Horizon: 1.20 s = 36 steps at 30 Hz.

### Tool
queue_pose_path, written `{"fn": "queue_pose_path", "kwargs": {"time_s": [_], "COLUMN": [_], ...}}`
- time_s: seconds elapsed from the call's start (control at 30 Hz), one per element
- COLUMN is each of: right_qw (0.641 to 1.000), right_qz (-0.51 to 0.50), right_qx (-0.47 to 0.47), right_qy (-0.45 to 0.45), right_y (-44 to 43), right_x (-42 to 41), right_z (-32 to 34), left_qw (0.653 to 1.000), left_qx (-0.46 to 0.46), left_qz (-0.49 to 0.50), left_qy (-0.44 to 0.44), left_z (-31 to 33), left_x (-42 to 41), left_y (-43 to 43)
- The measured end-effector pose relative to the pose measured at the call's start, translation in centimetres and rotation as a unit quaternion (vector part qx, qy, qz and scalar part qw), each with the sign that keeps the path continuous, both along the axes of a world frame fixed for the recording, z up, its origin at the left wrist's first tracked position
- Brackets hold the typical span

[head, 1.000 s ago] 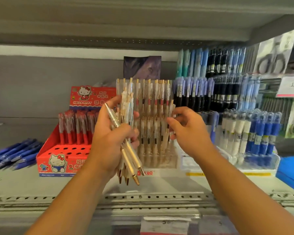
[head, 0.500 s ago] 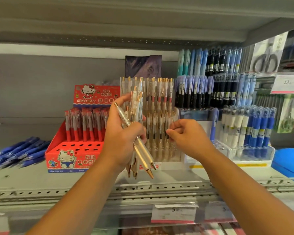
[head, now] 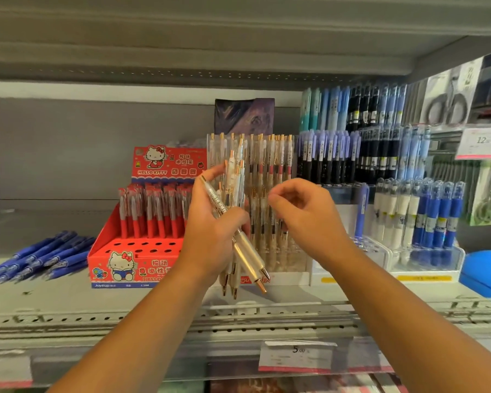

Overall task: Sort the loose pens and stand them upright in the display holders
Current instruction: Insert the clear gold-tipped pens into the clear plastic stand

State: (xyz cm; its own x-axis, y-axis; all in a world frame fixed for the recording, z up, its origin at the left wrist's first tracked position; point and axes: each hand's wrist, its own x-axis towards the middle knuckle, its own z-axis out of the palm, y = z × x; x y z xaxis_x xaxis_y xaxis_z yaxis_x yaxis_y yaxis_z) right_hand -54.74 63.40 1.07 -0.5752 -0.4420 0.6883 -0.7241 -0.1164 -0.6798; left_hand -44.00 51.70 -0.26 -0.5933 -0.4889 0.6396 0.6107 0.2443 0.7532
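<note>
My left hand (head: 213, 231) grips a bundle of clear pens with gold tips (head: 234, 180), held upright in front of the shelf. One pen of the bundle (head: 247, 256) slants down to the right, tip low. Behind it stands the clear display holder (head: 295, 262), filled with matching gold-trimmed pens (head: 272, 165) upright in rows. My right hand (head: 309, 219) hovers just right of the bundle with its fingers curled, thumb and forefinger close together. I see nothing between them.
A red Hello Kitty pen box (head: 131, 268) stands left of the clear holder. Loose blue pens (head: 40, 259) lie on the shelf at far left. Tiered racks of black and blue pens (head: 352, 154) and white and blue pens (head: 420, 217) fill the right. The shelf lip (head: 238, 316) runs below.
My right hand has pulled back from the pens in the clear holder and moved up toward the bundle. My left hand keeps its grip on the bundle.
</note>
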Motion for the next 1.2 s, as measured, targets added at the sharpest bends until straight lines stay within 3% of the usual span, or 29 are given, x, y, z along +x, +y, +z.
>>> {"fn": "queue_pose_path", "kwargs": {"time_s": [0.13,0.37,0.6,0.9,1.13,1.2], "right_qw": [0.987,0.980,0.942,0.942,0.913,0.919], "right_qz": [0.125,0.153,0.241,0.247,0.289,0.272], "right_qx": [0.008,-0.010,0.060,0.089,0.062,0.049], "right_qy": [-0.100,-0.126,-0.227,-0.210,-0.281,-0.281], "right_y": [-1.1,-1.3,-0.8,-0.7,-1.1,-1.2], "right_x": [1.6,2.2,1.9,1.5,1.1,1.2], "right_z": [1.0,1.6,2.5,2.6,2.6,2.6], "left_qw": [1.000,1.000,0.999,0.999,0.999,0.999], "left_qx": [-0.021,-0.019,-0.029,-0.037,0.002,0.012], "left_qz": [-0.007,0.012,0.005,-0.006,-0.023,-0.019], "left_qy": [0.008,-0.007,-0.021,-0.030,-0.041,-0.044], "left_z": [-0.1,-0.2,-0.1,-0.1,-0.2,-0.1], "left_x": [0.0,0.0,0.0,0.0,-0.2,-0.3], "left_y": [0.1,-0.1,0.4,0.5,0.1,0.1]}}
